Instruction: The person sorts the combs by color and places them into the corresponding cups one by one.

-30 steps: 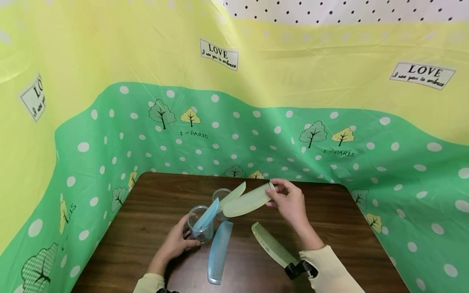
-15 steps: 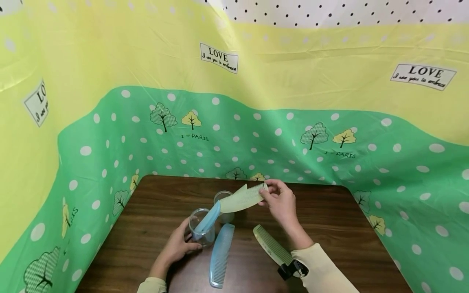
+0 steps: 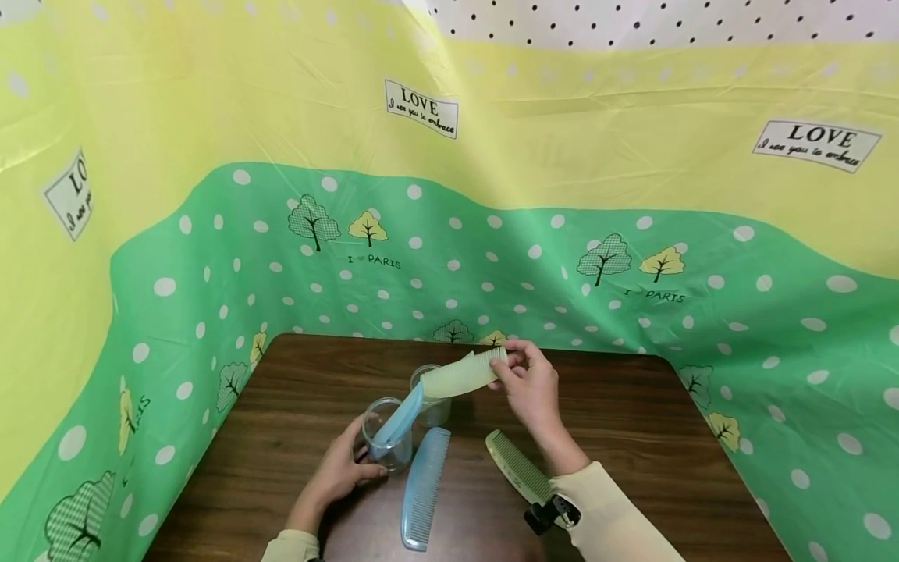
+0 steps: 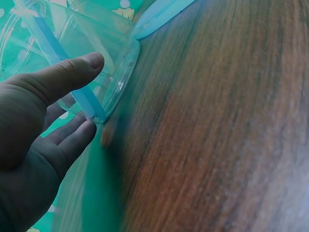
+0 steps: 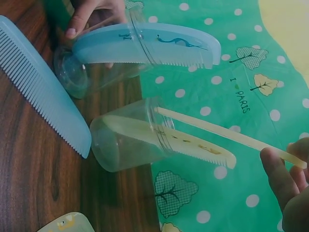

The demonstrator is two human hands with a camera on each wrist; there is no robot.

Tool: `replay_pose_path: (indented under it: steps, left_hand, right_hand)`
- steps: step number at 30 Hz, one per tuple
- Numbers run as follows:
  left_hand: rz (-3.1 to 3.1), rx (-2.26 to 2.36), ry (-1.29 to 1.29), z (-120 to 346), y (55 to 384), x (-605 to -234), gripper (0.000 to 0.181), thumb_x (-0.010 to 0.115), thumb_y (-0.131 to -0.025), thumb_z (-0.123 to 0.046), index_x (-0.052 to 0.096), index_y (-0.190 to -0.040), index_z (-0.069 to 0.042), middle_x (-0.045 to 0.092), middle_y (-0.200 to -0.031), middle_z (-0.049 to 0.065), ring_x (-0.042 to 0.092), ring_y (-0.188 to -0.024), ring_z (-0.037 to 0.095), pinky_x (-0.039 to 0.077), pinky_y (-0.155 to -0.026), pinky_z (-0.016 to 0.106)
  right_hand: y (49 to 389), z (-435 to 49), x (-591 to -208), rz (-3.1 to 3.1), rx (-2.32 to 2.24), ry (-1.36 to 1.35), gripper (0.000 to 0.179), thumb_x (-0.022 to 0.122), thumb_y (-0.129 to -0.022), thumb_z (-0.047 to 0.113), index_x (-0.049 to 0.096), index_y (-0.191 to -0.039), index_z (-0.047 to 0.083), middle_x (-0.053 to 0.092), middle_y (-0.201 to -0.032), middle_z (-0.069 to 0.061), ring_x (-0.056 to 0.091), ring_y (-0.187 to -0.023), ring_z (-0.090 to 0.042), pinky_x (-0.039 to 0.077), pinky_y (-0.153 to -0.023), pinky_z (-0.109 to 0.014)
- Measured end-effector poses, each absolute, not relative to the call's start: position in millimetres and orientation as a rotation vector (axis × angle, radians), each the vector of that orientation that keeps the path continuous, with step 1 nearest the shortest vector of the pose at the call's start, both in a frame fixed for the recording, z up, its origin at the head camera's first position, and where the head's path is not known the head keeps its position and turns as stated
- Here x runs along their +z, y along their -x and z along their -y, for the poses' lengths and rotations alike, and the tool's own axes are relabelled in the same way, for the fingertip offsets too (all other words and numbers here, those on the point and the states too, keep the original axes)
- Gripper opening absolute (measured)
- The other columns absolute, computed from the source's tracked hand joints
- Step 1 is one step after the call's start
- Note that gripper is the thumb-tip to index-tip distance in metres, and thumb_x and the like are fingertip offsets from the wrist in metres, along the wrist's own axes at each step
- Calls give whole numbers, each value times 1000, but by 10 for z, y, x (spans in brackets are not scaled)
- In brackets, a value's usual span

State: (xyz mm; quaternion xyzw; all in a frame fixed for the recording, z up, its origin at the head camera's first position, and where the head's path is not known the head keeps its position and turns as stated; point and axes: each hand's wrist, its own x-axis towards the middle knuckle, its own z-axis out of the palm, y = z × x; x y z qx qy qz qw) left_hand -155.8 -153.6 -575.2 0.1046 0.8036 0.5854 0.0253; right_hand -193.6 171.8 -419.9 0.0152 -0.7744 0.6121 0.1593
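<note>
My left hand (image 3: 339, 470) holds a clear plastic cup (image 4: 118, 72), thumb on the near side and fingers around the other. A light blue comb (image 5: 145, 46) leans inside that cup. My right hand (image 3: 535, 390) pinches a pale yellow-green comb (image 3: 460, 378) by one end. Its far end is at the mouth of a second clear cup (image 5: 123, 150), seen in the right wrist view; whether it is inside the rim I cannot tell. Another pale yellow-green comb (image 5: 188, 146) stands tilted in that second cup.
On the brown wooden table (image 3: 295, 390) a blue comb (image 3: 424, 492) lies in front of the cups. A green comb (image 3: 518, 467) lies to the right, partly under my right forearm. A patterned green and yellow curtain (image 3: 492, 265) surrounds the table.
My right hand has moved left, bringing the pale comb's far end over the second cup. My left hand stays on its cup.
</note>
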Motion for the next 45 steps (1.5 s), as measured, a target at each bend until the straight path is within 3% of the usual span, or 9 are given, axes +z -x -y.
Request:
replay_pose_path:
  steps: [4, 10, 17, 26, 39, 45]
  left_hand:
    - [-2488, 1801, -326, 1543, 1563, -5744, 88, 93, -67, 1, 51, -143, -11, 54, -148, 16, 47, -140, 40, 47, -111, 51]
    - [-2467, 1810, -341, 1550, 1558, -5741, 89, 93, -67, 2, 49, -144, -10, 52, -148, 19, 47, -140, 43, 47, -111, 50]
    - [-2469, 1812, -358, 1543, 1558, -5753, 89, 93, -68, 2, 49, -144, -10, 53, -148, 19, 47, -140, 42, 47, -111, 50]
    - [-2480, 1802, -371, 1546, 1555, -5760, 88, 92, -68, 1, 49, -145, -8, 53, -148, 19, 46, -140, 42, 47, -110, 52]
    - [-2468, 1816, -360, 1556, 1560, -5755, 91, 92, -68, 3, 47, -146, -7, 52, -149, 20, 45, -141, 43, 47, -111, 49]
    - [-2449, 1832, -343, 1554, 1557, -5763, 89, 92, -68, 3, 49, -145, -9, 53, -148, 18, 46, -141, 42, 46, -111, 50]
  right_hand:
    - [1962, -1684, -4213, 2224, 1760, -46, 32, 77, -91, 5, 65, -120, 0, 60, -87, -17, 67, -65, -18, 64, -59, -34]
    - [2020, -1646, -4231, 2220, 1795, -16, 32, 78, -90, 4, 65, -119, -1, 58, -87, -14, 67, -66, -17, 64, -62, -42]
    - [2080, -1618, -4266, 2266, 1764, -30, 36, 80, -89, 5, 65, -121, 1, 61, -87, -15, 70, -68, -22, 63, -58, -33]
    - [2135, -1563, -4319, 2338, 1674, -51, 40, 83, -87, 9, 71, -124, 3, 66, -86, -15, 72, -71, -29, 63, -59, -31]
    - [2229, -1518, -4392, 2467, 1480, -87, 41, 85, -87, 19, 72, -124, 8, 67, -89, -9, 63, -66, -12, 57, -49, -27]
    - [2279, -1471, -4449, 2516, 1373, -105, 40, 85, -86, 21, 74, -121, 7, 66, -85, -5, 59, -71, -14, 48, -58, -23]
